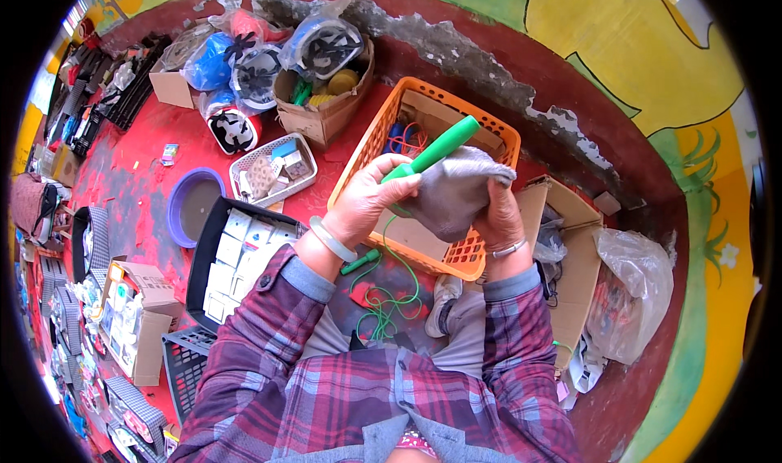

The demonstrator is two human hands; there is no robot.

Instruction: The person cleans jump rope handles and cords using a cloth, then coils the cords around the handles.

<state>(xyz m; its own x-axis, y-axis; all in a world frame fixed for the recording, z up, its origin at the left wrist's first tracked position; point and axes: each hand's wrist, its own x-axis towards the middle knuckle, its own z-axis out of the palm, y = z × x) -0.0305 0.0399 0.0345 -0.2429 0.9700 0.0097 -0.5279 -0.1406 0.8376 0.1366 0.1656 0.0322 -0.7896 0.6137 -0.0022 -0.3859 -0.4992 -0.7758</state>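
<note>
In front of me, my left hand (pixel 371 194) is closed on a green skipping rope handle (pixel 444 147), which points up and to the right. A grey cloth (pixel 456 194) hangs against the handle, and my right hand (pixel 498 215) grips its right side. Thin green cord (pixel 414 276) runs down from my left hand and lies in loose loops on the floor between my feet. The rope's second green handle (pixel 361 262) rests on the floor below my left wrist. Both hands are above an orange basket (pixel 481 265).
Beyond the basket stands a cardboard box (pixel 322 123) of mixed items, with bagged helmets (pixel 257 76) beside it. To the left are a white basket (pixel 285 188), a purple basin (pixel 181 219) and a black bin (pixel 204 255) of small white boxes. An open carton (pixel 582 259) stands right.
</note>
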